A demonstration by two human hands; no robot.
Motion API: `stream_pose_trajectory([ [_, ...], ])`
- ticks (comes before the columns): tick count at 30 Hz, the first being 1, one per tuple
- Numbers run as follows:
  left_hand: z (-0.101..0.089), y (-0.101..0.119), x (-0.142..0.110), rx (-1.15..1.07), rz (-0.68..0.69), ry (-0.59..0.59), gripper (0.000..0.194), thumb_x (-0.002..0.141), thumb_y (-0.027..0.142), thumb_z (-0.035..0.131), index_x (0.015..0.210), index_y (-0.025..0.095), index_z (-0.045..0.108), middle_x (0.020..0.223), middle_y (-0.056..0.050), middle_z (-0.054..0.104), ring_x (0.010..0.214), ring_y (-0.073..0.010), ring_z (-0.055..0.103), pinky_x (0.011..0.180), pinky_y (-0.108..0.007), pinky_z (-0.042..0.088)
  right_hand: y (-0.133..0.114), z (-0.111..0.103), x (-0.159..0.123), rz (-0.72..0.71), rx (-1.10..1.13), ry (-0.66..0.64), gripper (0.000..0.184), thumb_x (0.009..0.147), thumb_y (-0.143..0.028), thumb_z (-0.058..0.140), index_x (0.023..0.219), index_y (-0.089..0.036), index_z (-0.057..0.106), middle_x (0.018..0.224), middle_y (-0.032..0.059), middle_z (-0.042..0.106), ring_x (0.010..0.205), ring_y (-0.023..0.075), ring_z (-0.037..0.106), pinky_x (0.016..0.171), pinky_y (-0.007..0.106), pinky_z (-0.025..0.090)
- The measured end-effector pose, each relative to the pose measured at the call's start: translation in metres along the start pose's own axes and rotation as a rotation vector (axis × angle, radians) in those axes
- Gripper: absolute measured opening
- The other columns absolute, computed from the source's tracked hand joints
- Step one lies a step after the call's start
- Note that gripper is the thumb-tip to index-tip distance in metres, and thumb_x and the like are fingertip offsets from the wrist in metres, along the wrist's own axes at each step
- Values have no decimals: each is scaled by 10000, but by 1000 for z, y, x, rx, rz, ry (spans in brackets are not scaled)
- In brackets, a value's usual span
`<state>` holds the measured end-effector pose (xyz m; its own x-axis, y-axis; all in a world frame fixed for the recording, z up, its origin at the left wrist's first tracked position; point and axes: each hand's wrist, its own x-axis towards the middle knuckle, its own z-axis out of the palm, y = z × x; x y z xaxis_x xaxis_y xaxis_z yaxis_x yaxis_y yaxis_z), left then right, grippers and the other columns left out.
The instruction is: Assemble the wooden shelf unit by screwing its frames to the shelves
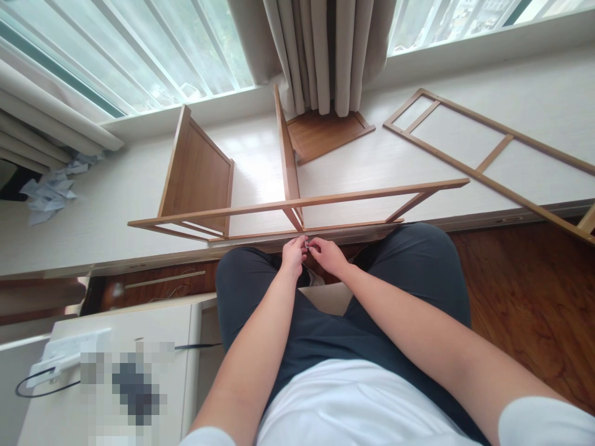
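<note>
Silvery small piece (306, 244), shape unclear, in narrow pinch between fingertips of left hand (292, 256) and right hand (328, 256), near edge of white ledge (353, 167). Just beyond: long brown wooden frame (344, 197) on its side, two wooden panels upright. Ladder-shaped wooden frame (465, 168) lies farther right. Risks: slack fingertips could drop piece to reddish-brown floor (515, 297); dark-trousered knee (430, 266) could bump long frame, shifting it.

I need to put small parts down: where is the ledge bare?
The white ledge has bare patches between the left upright panel and right upright panel, between the left one and the paper scraps, and between the loose panel and ladder-shaped frame. It is crowded where the loose panel meets the curtain.
</note>
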<state>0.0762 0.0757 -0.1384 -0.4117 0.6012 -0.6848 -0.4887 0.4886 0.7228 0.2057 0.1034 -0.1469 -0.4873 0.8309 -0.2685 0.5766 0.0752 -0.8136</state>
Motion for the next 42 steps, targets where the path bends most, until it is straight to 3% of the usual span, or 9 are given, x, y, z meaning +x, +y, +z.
stream_pose_trajectory([
  [23, 0, 0, -2, -5, -2, 1, 229, 778, 349, 770, 848, 139, 711, 706, -5, 607, 537, -74, 497, 503, -207, 286, 0, 1, 1, 2, -5, -10, 165, 929, -262, 593, 1006, -239, 736, 850, 17, 743, 713, 154, 628, 680, 243, 415],
  [42, 2, 0, -5, -24, -28, 20, 211, 784, 344, 777, 842, 151, 717, 715, 3, 606, 554, -80, 526, 510, -210, 296, -3, 0, 1, -35, 28, 2, 120, 922, -273, 600, 863, -219, 691, 818, 10, 726, 725, 145, 610, 674, 234, 378],
])
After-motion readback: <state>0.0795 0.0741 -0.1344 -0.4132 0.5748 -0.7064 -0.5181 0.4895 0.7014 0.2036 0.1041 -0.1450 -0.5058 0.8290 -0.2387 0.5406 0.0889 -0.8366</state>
